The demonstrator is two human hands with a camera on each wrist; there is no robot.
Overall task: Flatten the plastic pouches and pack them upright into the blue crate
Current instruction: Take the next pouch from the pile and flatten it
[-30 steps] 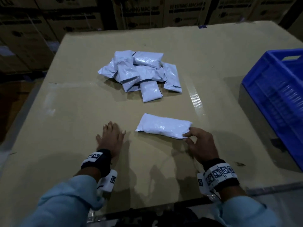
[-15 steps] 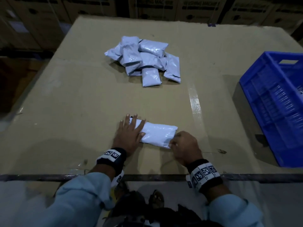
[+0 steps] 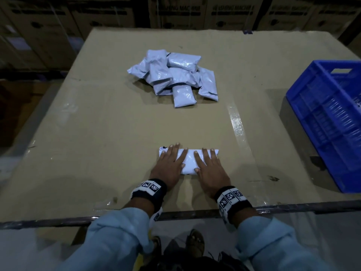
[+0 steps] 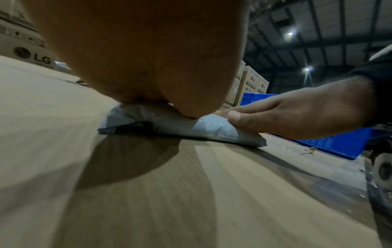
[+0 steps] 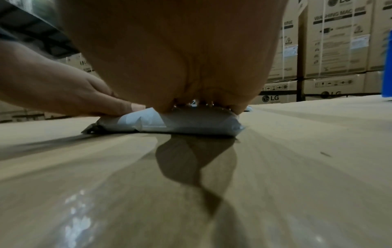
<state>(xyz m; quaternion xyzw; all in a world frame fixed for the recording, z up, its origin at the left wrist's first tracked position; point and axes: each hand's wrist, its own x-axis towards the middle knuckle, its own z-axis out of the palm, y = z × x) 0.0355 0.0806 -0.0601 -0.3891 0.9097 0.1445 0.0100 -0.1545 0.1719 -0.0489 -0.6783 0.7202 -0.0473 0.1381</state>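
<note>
One white plastic pouch (image 3: 189, 159) lies flat on the cardboard tabletop (image 3: 109, 133) near its front edge. My left hand (image 3: 169, 163) presses down on its left half with straight, spread fingers. My right hand (image 3: 209, 167) presses its right half the same way. In the left wrist view the pouch (image 4: 212, 129) bulges between the left palm (image 4: 148, 67) and the right hand (image 4: 297, 114). The right wrist view shows the pouch (image 5: 186, 124) squashed under the right palm (image 5: 180, 58). A heap of several white pouches (image 3: 173, 75) sits at the table's middle back. The blue crate (image 3: 328, 122) stands at the right.
Stacked cardboard appliance cartons (image 3: 195, 10) line the far side behind the table. A strip of clear tape (image 3: 237, 126) runs along the tabletop right of the pouch. A dark metal rail (image 3: 293, 208) edges the table's front. Bare cardboard lies between the heap and my hands.
The right hand let go of the pouch's end and laid itself flat on top. The left hand moved from the bare table onto the pouch. Both now press it down.
</note>
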